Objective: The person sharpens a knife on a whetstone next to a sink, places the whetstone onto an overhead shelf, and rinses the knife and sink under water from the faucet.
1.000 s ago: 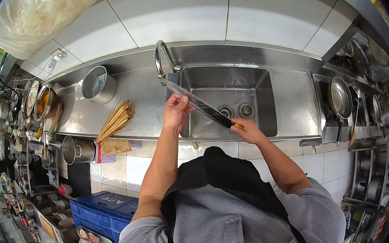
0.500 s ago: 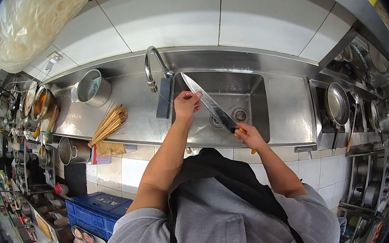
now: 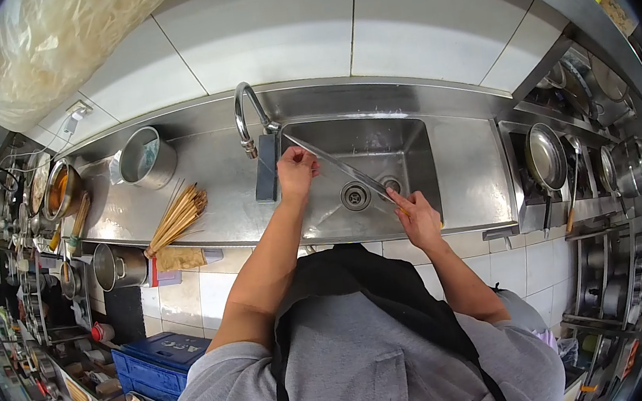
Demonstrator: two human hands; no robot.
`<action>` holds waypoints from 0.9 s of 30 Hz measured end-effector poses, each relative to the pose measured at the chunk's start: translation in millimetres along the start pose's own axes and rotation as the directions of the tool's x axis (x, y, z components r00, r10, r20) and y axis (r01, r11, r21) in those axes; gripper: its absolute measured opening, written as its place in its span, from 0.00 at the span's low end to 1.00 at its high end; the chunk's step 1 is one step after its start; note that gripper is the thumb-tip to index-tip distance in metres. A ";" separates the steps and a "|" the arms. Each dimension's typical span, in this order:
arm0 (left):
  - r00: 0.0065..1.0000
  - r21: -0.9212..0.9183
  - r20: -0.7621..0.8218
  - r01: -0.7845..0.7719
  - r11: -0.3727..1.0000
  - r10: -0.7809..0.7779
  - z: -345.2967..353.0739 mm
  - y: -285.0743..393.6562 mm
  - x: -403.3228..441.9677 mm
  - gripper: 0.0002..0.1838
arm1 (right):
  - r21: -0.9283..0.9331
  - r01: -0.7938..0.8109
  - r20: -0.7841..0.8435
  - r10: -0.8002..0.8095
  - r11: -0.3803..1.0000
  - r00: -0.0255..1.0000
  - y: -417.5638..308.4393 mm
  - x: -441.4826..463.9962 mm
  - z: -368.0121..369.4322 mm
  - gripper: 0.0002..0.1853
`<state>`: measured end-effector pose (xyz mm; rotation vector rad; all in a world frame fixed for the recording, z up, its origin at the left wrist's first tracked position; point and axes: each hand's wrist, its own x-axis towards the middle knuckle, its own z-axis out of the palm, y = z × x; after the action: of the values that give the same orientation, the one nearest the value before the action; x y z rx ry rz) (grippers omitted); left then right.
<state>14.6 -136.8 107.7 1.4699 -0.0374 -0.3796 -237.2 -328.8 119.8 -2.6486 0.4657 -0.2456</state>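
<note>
My right hand (image 3: 420, 219) grips a long kitchen knife (image 3: 343, 168) by its handle over the sink. The blade slants up and left, seen almost edge-on, with its tip near the faucet's base. Beside the blade's tip half is my left hand (image 3: 299, 174), fingers curled in and nothing visible in them; whether a fingertip touches the steel I cannot tell. A grey whetstone-like block (image 3: 266, 169) lies along the sink's left edge, just left of that hand. Below the knife, the steel sink (image 3: 402, 144) shows its drain (image 3: 354, 196).
A curved faucet (image 3: 242, 118) rises behind the block. On the left counter are a metal pot (image 3: 148, 161) and a bundle of thin wooden sticks (image 3: 179, 220). To the right, a frying pan (image 3: 546, 157) sits on the stove. A blue crate (image 3: 150, 370) stands at lower left.
The knife has turned from showing its broad side to nearly edge-on. My left fingers have curled in more, and my right hand has shifted slightly right. The view has moved a little.
</note>
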 end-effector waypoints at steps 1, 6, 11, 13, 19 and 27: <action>1.000 -0.018 0.003 0.009 1.000 -0.009 2.0 1.7 -0.1 0.07 | -0.018 0.015 0.001 -0.015 1.000 1.000 -0.2 -1.2 0.0 0.29; 1.000 -0.067 -0.012 0.028 0.997 -0.029 2.0 1.6 -2.8 0.07 | -0.043 0.027 -0.005 -0.027 0.999 1.000 -4.0 -7.0 4.1 0.30; 0.999 -0.108 0.007 0.042 0.993 -0.041 0.1 -2.9 -0.5 0.07 | -0.034 0.016 -0.031 -0.017 0.999 0.999 -10.4 -11.3 7.5 0.29; 0.999 -0.097 0.005 0.040 0.994 -0.039 0.0 -1.3 -1.0 0.07 | -0.042 -0.005 -0.009 0.004 0.999 1.000 -11.5 -10.8 8.4 0.29; 0.999 -0.119 -0.003 0.046 0.992 -0.046 -4.5 -0.1 -6.4 0.07 | -0.046 -0.032 0.040 0.034 0.998 0.999 -16.5 -11.9 10.2 0.29; 0.997 -0.203 0.011 0.080 0.976 -0.080 -17.1 2.2 -5.6 0.04 | -0.034 -0.021 0.018 0.021 0.999 1.000 -16.0 -16.0 7.6 0.29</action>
<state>14.2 -118.8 109.1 1.2715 0.0575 -0.4379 -245.7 -306.5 118.7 -2.6751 0.4956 -0.2087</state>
